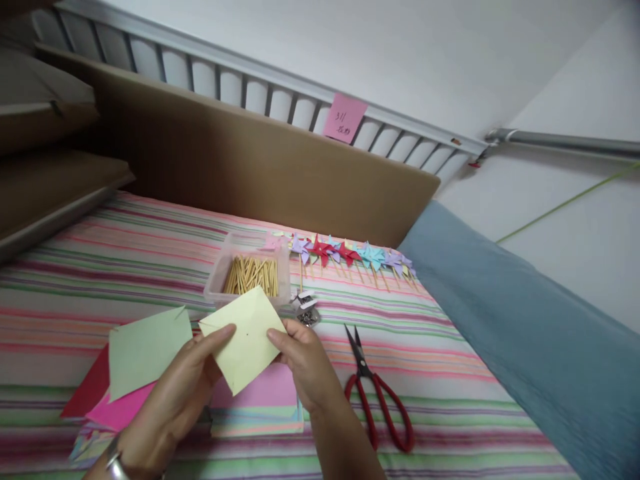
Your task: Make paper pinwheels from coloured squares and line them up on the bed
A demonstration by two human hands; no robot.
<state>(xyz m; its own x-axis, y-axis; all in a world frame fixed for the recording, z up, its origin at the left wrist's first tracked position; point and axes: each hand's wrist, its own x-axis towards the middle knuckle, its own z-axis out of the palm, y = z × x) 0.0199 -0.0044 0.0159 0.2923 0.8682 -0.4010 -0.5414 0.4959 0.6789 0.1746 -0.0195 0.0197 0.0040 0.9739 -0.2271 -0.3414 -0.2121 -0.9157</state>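
Between both hands is a square sheet of pale yellow paper (245, 357), turned like a diamond, with a small dark dot at its middle. My left hand (193, 370) pinches its left side, thumb on top. On the right side, my right hand (300, 353) grips it the same way. Beneath the sheet lies a stack of coloured paper (270, 393), pink on top. Left of my left hand is another pile, with a pale green sheet (145, 350) above red and bright pink ones. Red-handled scissors (370, 387) rest slightly open to the right of my right hand.
Beyond the paper stands a clear plastic box (215, 283) of short wooden sticks (253, 275). Small metal pins (307, 317) lie beside it. A row of paper pinwheels (345, 253) runs along the back. A cardboard panel (260, 167) leans against the radiator (230, 87); cardboard boxes (55, 193) stand left.
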